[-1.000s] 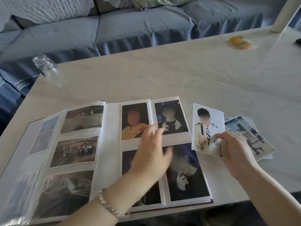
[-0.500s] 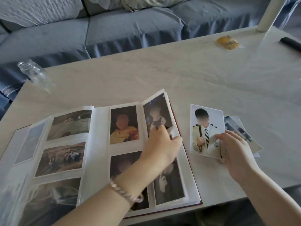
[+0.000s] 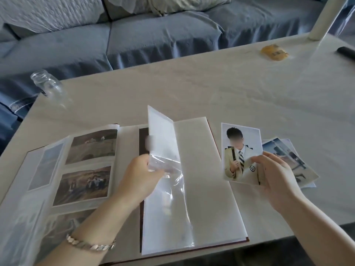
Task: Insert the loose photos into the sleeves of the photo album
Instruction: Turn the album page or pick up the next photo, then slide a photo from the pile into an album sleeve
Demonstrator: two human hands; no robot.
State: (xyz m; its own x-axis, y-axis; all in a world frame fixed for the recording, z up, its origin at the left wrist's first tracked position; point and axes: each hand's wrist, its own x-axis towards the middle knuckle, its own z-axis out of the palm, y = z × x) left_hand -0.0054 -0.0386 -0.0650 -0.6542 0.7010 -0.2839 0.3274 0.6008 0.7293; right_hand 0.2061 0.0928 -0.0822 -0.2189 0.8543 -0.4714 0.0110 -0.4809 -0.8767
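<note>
The photo album (image 3: 207, 189) lies open at the table's near edge. My left hand (image 3: 140, 175) pinches one album page (image 3: 161, 143) and holds it lifted almost upright. Behind that page, blank white sleeves show on the right side. The left pages carry landscape photos (image 3: 92, 146). My right hand (image 3: 276, 177) holds a portrait photo (image 3: 240, 150) of a person in a cream jacket, just right of the album. A small stack of loose photos (image 3: 294, 160) lies on the table under and behind that hand.
A clear glass jar (image 3: 48, 87) lies on its side at the table's far left corner. A yellow packet (image 3: 274, 52) and a dark object (image 3: 345, 51) sit at the far right. A white post (image 3: 322, 18) stands there. A grey-blue sofa (image 3: 153, 35) runs behind the table.
My left hand took the right page's edge and lifted it leftward, uncovering blank sleeves. My right hand kept the portrait photo beside the album.
</note>
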